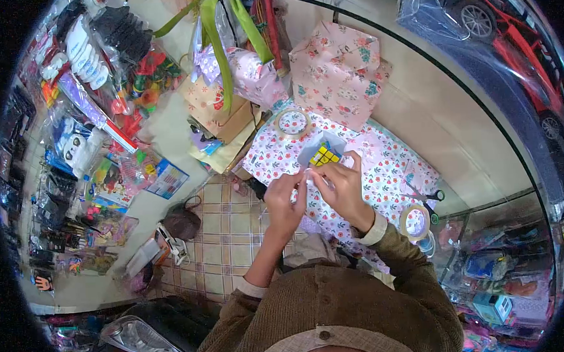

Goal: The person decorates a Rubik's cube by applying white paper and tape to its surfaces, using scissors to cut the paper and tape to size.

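Note:
My left hand (285, 198) and my right hand (343, 187) meet over the table, their fingertips pinched together around a small whitish piece (309, 173). Its kind is too small to make out. Just beyond the fingers is a puzzle cube (324, 154) with yellow squares, in front of a pale grey-blue box panel (311, 147). Beneath both hands spreads white wrapping paper (268, 152) printed with red flowers and dark leaves. A roll of tape (293, 123) lies on it, past the cube.
At the right are scissors (431, 201) and a second tape roll (415, 223). Folded pink floral paper (337, 73) lies at the back. Paper bags (219, 109) and green ribbon (209, 28) sit back left. Packaged toys (84, 122) hang left; a boxed red toy car (515, 46) stands upper right.

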Available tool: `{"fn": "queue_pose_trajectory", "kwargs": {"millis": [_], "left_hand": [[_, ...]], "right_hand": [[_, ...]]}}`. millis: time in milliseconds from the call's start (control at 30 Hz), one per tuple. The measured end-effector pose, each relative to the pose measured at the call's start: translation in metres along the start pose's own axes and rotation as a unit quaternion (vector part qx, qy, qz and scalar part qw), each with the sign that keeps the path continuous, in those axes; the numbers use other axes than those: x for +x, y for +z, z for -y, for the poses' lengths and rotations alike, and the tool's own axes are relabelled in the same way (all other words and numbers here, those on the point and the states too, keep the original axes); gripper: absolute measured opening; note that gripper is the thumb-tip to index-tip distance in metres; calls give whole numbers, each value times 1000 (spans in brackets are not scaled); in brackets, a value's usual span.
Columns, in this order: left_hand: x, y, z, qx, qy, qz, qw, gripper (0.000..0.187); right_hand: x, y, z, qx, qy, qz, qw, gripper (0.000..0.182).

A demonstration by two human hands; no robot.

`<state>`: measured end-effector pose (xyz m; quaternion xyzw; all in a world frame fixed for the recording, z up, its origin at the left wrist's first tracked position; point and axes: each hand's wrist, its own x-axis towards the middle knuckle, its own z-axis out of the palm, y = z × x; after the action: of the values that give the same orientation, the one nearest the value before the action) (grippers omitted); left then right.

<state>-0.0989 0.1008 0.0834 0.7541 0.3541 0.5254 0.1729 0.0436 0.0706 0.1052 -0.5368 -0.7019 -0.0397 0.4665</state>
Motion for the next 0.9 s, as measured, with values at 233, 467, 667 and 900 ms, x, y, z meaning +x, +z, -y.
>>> {"fn": "queue_pose_trajectory", "kwargs": {"millis": [233,467,667,900], "left_hand": [[6,-9,11,-12,-22,7,1000,22],[18,-26,13,-117,-74,125,983,33],[30,-33,24,-153,-47,199,967,31],[39,-33,2,-116,-7,208,971,26]], "right_hand": [[-1,-6,-13,30,-7,32,999,15],[3,-22,-26,56,12,129,990,14],[10,-31,-28,65,-5,153,986,11],[20,-40,-27,53,-26,151,987,11]]}}
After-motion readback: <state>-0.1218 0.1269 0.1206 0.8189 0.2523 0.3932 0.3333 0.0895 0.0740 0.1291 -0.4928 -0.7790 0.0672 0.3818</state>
